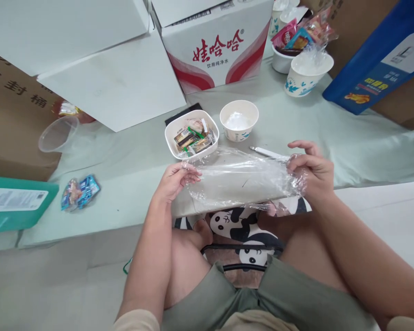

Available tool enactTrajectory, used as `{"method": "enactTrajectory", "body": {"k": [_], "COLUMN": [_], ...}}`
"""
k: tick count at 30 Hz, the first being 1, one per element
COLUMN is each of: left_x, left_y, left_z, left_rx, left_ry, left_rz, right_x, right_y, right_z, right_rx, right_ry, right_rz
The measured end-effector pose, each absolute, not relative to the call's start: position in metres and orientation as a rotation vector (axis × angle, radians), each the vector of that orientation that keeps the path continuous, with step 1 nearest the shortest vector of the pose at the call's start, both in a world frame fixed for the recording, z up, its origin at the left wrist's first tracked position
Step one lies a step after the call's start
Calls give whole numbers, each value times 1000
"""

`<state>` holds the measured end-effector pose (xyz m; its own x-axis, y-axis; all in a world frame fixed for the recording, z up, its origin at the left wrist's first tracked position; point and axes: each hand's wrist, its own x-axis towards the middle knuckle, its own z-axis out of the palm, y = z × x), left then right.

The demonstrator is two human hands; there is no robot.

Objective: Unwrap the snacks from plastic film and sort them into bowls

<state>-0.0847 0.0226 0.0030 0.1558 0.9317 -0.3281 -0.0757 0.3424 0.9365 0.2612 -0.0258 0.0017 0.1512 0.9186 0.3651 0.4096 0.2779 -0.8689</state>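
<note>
A sheet of clear plastic film (241,177) stretches between my two hands, just above the table's front edge. My left hand (177,179) pinches its left end between thumb and fingers. At the other end, my right hand (312,168) grips the bunched film, its index finger raised off it. Just behind the film stand a white bowl (169,145) of small wrapped snacks and a paper bowl (241,134) with white, crumpled-looking material inside. A white pen-like tool (267,152) lies on the table, partly hidden by the film and my right hand.
A white carton (217,50) and open box flaps stand behind. At right are a paper bowl with plastic in it (305,78) and a blue container (369,69). A clear cup (58,133), blue snack packets (80,191) and a green container (19,202) sit left.
</note>
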Motion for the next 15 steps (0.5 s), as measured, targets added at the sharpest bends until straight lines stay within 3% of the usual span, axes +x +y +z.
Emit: {"method": "enactTrajectory", "body": {"k": [9, 15], "left_x": [-79, -73], "left_y": [26, 24], "left_z": [2, -3], "left_rx": [968, 946], "left_ry": [1164, 1195], "left_rz": [982, 1014], "right_x": [279, 289], "right_y": [-42, -49], "right_z": [-5, -16], "right_rx": [-1097, -1095], "right_ry": [-1745, -2036], "right_rz": [685, 569]}}
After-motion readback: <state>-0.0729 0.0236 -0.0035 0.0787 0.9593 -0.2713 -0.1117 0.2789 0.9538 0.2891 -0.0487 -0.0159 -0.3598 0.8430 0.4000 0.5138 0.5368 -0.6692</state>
